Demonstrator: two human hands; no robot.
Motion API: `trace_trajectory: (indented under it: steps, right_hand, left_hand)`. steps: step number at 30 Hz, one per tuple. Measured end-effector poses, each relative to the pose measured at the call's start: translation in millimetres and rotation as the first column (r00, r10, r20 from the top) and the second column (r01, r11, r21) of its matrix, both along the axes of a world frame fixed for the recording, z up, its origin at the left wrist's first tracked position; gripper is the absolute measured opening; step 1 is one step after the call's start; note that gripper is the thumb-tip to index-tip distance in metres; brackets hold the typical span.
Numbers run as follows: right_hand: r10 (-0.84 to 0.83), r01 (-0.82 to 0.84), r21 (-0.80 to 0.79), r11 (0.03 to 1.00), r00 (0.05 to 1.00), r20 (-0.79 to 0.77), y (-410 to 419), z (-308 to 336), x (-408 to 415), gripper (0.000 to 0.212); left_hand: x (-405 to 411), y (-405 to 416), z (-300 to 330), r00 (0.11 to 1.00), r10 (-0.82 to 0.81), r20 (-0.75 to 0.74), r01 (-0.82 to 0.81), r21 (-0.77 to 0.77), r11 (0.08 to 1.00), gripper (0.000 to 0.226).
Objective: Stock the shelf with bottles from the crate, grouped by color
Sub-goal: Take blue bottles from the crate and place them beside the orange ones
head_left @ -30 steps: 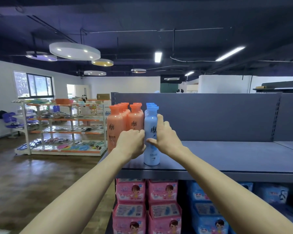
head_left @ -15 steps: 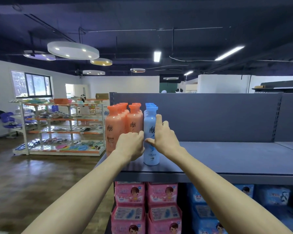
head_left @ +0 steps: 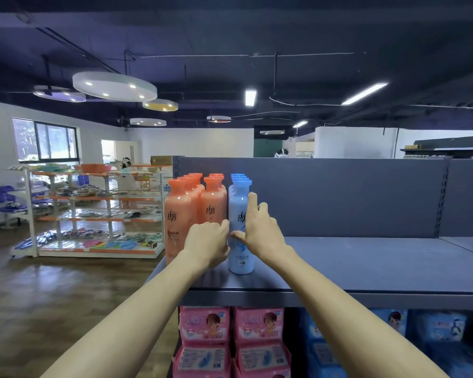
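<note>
Retail floor, dark ceiling with round lamps, grey gondola shelf (head_left: 366, 263) in front, mostly bare to the right. Orange bottles (head_left: 194, 211) in two rows at the shelf's left end, blue bottles (head_left: 236, 186) in one row just beside them, colours kept apart. Front blue bottle (head_left: 240, 233) upright near the shelf edge, in line with the blue row. Right hand (head_left: 260, 227) on its right side, fingers extended up along the body, thumb across the front low down; looks like a light steadying touch, not a full grip. Left hand (head_left: 208, 244) with fingers curled, knuckles up against the bottle's left side and the front orange bottle; whether holding anything cannot be told, seems just nudging. Judged step: squaring up the newest blue bottle. Progress: two colour groups started, blue row shorter than the orange block, lots of free shelf. Crate not in view, so remaining count unknown. Pink and blue packs (head_left: 232, 339) on the shelf below, unrelated. Second rack (head_left: 93, 208) of goods far left.
</note>
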State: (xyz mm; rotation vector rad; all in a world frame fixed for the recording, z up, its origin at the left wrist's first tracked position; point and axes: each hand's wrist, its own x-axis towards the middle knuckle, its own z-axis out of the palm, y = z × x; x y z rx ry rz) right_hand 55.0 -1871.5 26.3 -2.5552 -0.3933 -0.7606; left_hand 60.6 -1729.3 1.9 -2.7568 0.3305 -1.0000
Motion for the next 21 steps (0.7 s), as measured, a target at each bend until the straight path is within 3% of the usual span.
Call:
trace_trajectory:
  steps: [12,18,21]
  right_hand:
    - [0.009,-0.009,0.019,1.000,1.000,-0.019,0.4,0.0,2.4,0.085]
    - [0.033,-0.033,0.001,0.999,0.999,0.000,-10.9,-9.9,-6.9,0.107]
    - [0.055,-0.054,-0.005,0.999,0.998,0.043,-22.4,-26.5,-11.9,0.097]
  left_hand:
    - [-9.1,0.6,3.6,1.000,0.005,-0.022,-0.004,0.046,0.999,0.016]
    - [-36.3,4.4,17.3,1.000,-0.013,-0.015,0.014,0.037,0.999,0.020]
    - [-43.8,7.9,24.3,1.000,-0.006,0.009,0.005,0.046,0.999,0.020]
